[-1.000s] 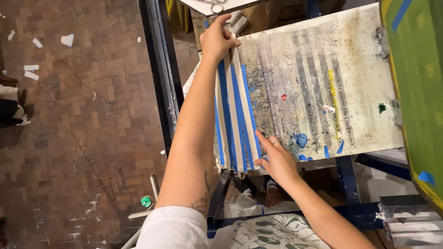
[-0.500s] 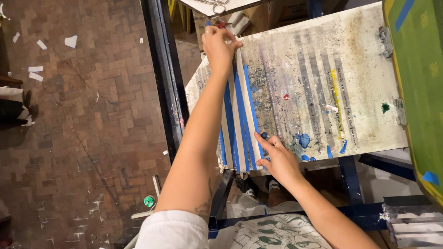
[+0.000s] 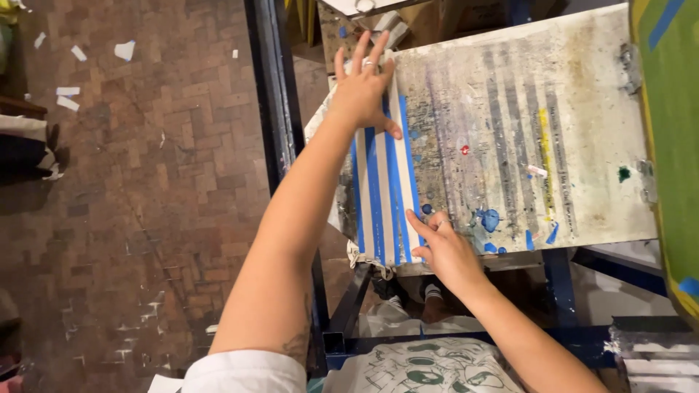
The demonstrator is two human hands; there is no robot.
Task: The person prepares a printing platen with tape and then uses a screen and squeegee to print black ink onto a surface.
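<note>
We note the paint-stained off-white rectangular printing board [image 3: 524, 131] on its dark blue metal frame [image 3: 273, 109]. Along the board's 9 o'clock edge lies the blue-and-white striped cloth strip [image 3: 382, 196], long axis running 12 to 6 o'clock. Our left hand [image 3: 364, 91] lies flat on its 12 o'clock end, fingers spread. Our right hand [image 3: 444, 251] presses its 6 o'clock end, index extended toward 10 o'clock, remaining fingers loosely curled. The forearm hides the strip's 9 o'clock margin; its hanging end is hard to make out.
</note>
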